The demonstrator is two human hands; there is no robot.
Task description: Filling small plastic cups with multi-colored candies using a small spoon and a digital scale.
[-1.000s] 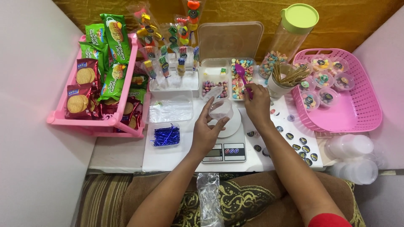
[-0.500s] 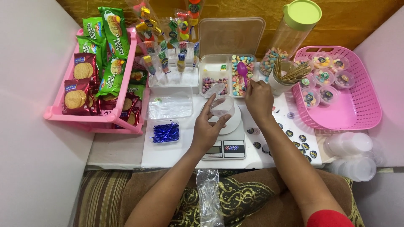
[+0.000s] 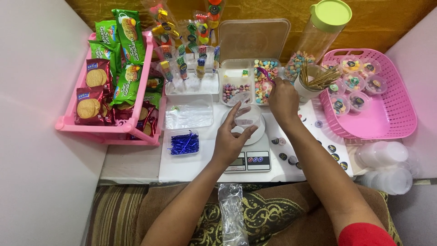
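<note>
Wide white counter (image 3: 136, 166) across mid-frame, pink basket (image 3: 391, 114) at right, pink rack (image 3: 109, 127) of biscuit packs at upper left. Dead centre, the divided candy box (image 3: 248, 86), with the kitchen scale (image 3: 249, 157) just below it. Left hand (image 3: 230, 141) steadies a small clear cup (image 3: 248, 117) on the scale, fingers loosely curled around it. Right hand (image 3: 283, 101) sits above and right of the cup, fingers pinched on a purple scoop (image 3: 266, 75) slanting up-left into the candy, nearer the box than the left hand.
</note>
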